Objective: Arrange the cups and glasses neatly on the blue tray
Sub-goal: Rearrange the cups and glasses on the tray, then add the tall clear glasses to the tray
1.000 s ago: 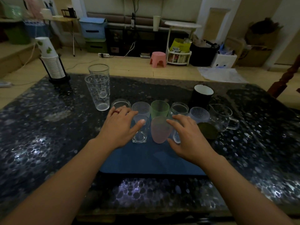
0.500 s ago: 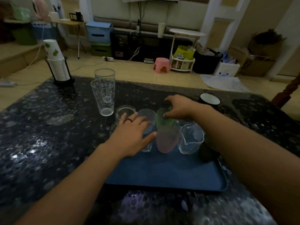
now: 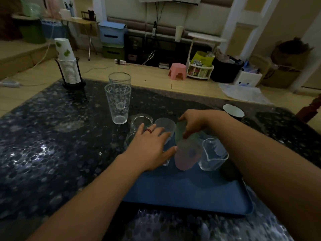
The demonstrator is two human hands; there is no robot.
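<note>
A blue tray [image 3: 187, 193] lies on the dark table in front of me. At its far end stand a pink cup [image 3: 186, 156], a clear spouted glass [image 3: 212, 154], a frosted tumbler [image 3: 165, 126] and a small clear glass [image 3: 141, 120]. My right hand [image 3: 194, 122] reaches across and grips the rim of a green cup [image 3: 180, 132], which tilts behind the pink cup. My left hand [image 3: 150, 146] rests with spread fingers over a clear glass beside the pink cup; its hold is hidden. Two tall clear glasses [image 3: 118, 101] stand off the tray to the left. A black mug [image 3: 233, 111] stands behind my right arm.
A stack of paper cups in a black holder [image 3: 68, 66] stands at the table's far left corner. Beyond the table are a pink stool [image 3: 177, 71], storage boxes and a small white rack on the floor.
My right hand left the front glass, reached over the row and took the green cup, which now tilts. The left hand stayed over the clear glass. The view shifted nearer and rightward.
</note>
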